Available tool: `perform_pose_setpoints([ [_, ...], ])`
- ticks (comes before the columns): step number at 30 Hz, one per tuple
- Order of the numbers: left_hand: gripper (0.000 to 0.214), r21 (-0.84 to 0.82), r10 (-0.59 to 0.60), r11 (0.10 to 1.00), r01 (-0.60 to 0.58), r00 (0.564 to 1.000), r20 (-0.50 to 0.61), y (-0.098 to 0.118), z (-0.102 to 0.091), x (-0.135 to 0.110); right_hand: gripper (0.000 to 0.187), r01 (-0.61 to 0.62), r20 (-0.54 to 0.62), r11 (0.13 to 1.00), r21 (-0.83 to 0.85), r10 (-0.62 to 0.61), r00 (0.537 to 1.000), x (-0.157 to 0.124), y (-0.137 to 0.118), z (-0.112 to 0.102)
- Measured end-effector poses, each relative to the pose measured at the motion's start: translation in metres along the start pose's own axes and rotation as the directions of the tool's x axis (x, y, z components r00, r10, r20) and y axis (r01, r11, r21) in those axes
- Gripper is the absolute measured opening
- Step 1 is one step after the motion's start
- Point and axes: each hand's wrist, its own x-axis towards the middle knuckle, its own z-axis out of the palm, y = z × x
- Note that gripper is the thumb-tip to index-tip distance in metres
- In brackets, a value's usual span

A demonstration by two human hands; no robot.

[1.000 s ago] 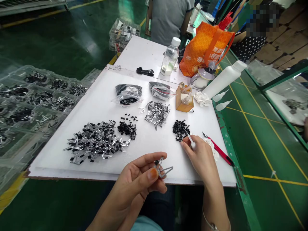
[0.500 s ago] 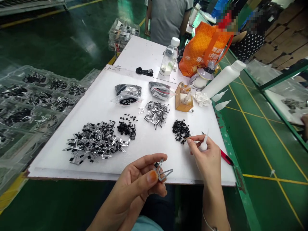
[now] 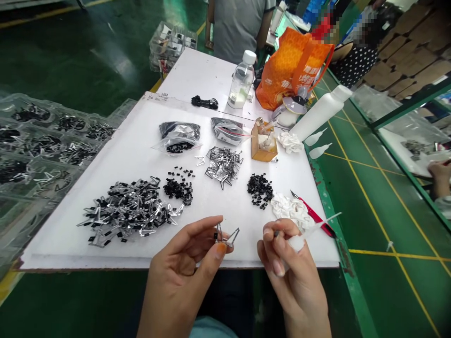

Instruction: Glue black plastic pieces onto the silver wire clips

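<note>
one v-shaped metal piece point(image 3: 233, 237) is pinched between thumb and fingers of the left hand point(image 3: 186, 267), by the table's point(image 3: 218, 204) near edge. the right hand point(image 3: 296, 274), half curled, wraps a small squeeze bottle point(image 3: 298, 242) and grips a dark bit point(image 3: 276, 233) at its fingertips. just beyond, a crumpled white wad point(image 3: 291, 210) and a red knife point(image 3: 315, 216) crowd that side, the knife partly behind the nozzle point(image 3: 327, 219). farther out lie a pile of black parts point(image 3: 260, 188) and, leftward, a heap of metal pieces point(image 3: 130, 209). past these, a wooden box point(image 3: 262, 152) and an orange bag point(image 3: 282, 70).
</note>
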Motion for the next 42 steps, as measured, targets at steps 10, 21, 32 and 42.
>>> perform_pose_setpoints([
  [10,0.020,0.122,0.093,0.989,-0.087,0.995,-0.041,0.005,0.001,-0.008,0.005,-0.120,0.106,0.984,0.132,0.106,0.989,-0.014,0.006,0.007],
  [21,0.026,0.197,0.324,0.929,-0.313,0.946,-0.025,-0.004,-0.001,-0.005,0.011,-0.167,0.114,0.979,0.114,0.154,0.981,-0.019,0.010,0.002],
  [32,0.041,0.206,0.447,0.869,-0.451,0.892,0.067,-0.007,0.000,-0.006,0.010,-0.019,-0.027,0.997,0.069,0.021,0.999,-0.016,0.013,0.015],
  [42,0.049,0.265,0.607,0.724,-0.637,0.770,0.194,-0.012,-0.006,-0.005,0.014,0.083,-0.060,0.994,0.068,-0.079,0.995,-0.014,0.017,0.024],
])
